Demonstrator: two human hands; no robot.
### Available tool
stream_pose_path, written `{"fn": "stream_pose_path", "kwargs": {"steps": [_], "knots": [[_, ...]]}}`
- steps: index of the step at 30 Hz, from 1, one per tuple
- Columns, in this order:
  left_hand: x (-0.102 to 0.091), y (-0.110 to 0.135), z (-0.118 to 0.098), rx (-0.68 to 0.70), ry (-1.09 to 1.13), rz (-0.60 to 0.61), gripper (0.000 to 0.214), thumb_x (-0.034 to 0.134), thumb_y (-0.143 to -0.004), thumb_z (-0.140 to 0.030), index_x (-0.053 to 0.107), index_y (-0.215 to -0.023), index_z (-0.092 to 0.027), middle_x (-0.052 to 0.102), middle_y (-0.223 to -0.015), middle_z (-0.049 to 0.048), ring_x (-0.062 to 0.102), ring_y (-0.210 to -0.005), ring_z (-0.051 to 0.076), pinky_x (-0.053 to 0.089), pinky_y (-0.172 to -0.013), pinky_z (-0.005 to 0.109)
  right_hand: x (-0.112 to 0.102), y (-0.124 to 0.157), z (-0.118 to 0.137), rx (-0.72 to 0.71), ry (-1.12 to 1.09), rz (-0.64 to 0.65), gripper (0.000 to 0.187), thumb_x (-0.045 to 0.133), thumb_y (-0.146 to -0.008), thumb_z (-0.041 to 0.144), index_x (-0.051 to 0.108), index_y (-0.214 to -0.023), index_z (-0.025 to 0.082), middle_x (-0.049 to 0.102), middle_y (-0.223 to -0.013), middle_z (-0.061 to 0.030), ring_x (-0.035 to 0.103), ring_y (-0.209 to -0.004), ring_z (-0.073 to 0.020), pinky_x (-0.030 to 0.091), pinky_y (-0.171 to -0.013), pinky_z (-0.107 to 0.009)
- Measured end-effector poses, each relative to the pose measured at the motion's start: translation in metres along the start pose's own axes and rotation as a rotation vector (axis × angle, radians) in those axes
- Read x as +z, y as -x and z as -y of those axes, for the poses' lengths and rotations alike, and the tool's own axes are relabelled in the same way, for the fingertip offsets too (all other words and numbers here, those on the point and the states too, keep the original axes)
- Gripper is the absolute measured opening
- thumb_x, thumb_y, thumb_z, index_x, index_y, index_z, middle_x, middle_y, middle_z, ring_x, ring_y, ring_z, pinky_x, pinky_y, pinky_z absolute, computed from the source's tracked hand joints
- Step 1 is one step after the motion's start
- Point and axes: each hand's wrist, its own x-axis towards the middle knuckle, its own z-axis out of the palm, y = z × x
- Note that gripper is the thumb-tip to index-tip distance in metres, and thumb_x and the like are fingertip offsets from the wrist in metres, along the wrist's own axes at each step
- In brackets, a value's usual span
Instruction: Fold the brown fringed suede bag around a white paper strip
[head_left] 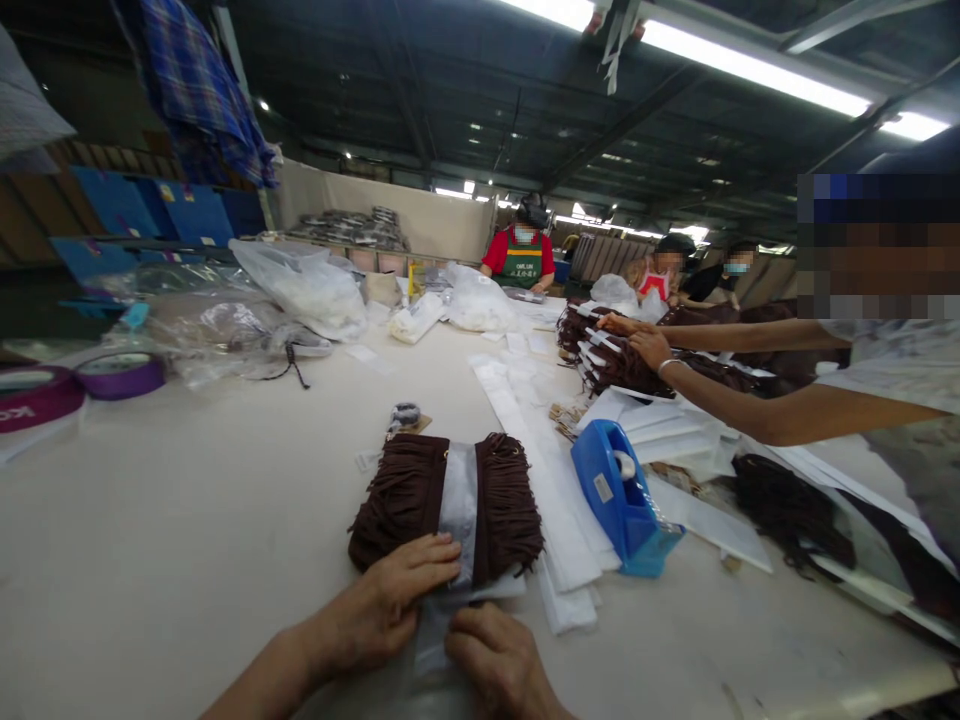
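Observation:
In front of me on the table lies a dark brown fringed bag [508,510]. A translucent whitish plastic strip [459,495] runs across its middle, and the strip's near end hangs over the edge towards me. My left hand [394,600] lies with fingers stretched out on the bag's near edge, pressing on the strip. Beside it, my right hand [499,650] has its fingers curled round the loose near end of the strip. What the right fingertips touch is partly hidden. A blue tape dispenser [619,490] stands to the right of the bag.
White strips [566,545] lie between bag and dispenser. Purple tape rolls [120,373] sit at the left, near clear plastic bags [217,325]. At the right, a co-worker's hands [637,335] rest on stacked brown fringed pieces [622,365]. More people work behind.

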Motion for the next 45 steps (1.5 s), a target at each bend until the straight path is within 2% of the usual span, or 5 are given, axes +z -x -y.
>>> {"fn": "stream_pose_path", "kwargs": {"steps": [8, 16, 22, 33, 45], "knots": [[0.008, -0.014, -0.004, -0.087, -0.030, -0.107, 0.016, 0.058, -0.078, -0.013, 0.063, -0.091, -0.021, 0.064, -0.091, 0.0019, 0.058, -0.089, 0.017, 0.043, -0.078, 0.030, -0.003, 0.001, 0.008, 0.031, 0.027, -0.076, 0.029, 0.031, -0.089, 0.011, 0.059, -0.089, 0.018, 0.066, -0.081, -0.0059, 0.054, -0.065, -0.0149, 0.043, -0.056, -0.025], [0.028, -0.006, -0.002, -0.084, -0.095, -0.230, 0.012, 0.056, -0.081, -0.013, 0.061, -0.089, -0.021, 0.061, -0.089, 0.0002, 0.053, -0.087, 0.014, 0.037, -0.076, 0.028, -0.023, 0.053, 0.005, 0.228, 0.081, 0.013, 0.040, 0.056, -0.070, 0.010, 0.055, -0.108, 0.023, 0.064, -0.092, -0.0048, 0.061, -0.083, -0.0194, 0.047, -0.071, -0.029], [0.020, -0.008, -0.005, -0.063, -0.106, -0.170, 0.011, 0.052, -0.085, -0.016, 0.060, -0.092, -0.020, 0.061, -0.090, 0.0011, 0.052, -0.086, 0.015, 0.037, -0.075, 0.028, -0.016, 0.045, 0.014, 0.400, -0.007, 0.122, 0.047, 0.059, -0.060, 0.010, 0.059, -0.103, 0.028, 0.059, -0.091, -0.0021, 0.059, -0.085, -0.0206, 0.043, -0.074, -0.030], [0.035, -0.004, -0.004, -0.034, -0.196, -0.248, 0.010, 0.049, -0.085, -0.013, 0.056, -0.091, -0.016, 0.053, -0.086, 0.0032, 0.046, -0.083, 0.017, 0.033, -0.071, 0.031, 0.011, 0.032, 0.029, 0.104, -0.094, -0.095, 0.018, 0.048, -0.080, 0.010, 0.060, -0.088, 0.019, 0.059, -0.074, -0.0046, 0.051, -0.071, -0.0159, 0.043, -0.059, -0.024], [0.034, -0.005, -0.006, 0.011, -0.301, -0.232, 0.011, 0.047, -0.084, -0.013, 0.053, -0.092, -0.015, 0.052, -0.086, 0.0040, 0.046, -0.082, 0.018, 0.036, -0.072, 0.032, 0.026, 0.036, 0.035, 0.075, -0.185, -0.226, 0.014, 0.049, -0.087, 0.015, 0.061, -0.081, 0.020, 0.060, -0.066, -0.0019, 0.051, -0.063, -0.0127, 0.040, -0.051, -0.022]]}}
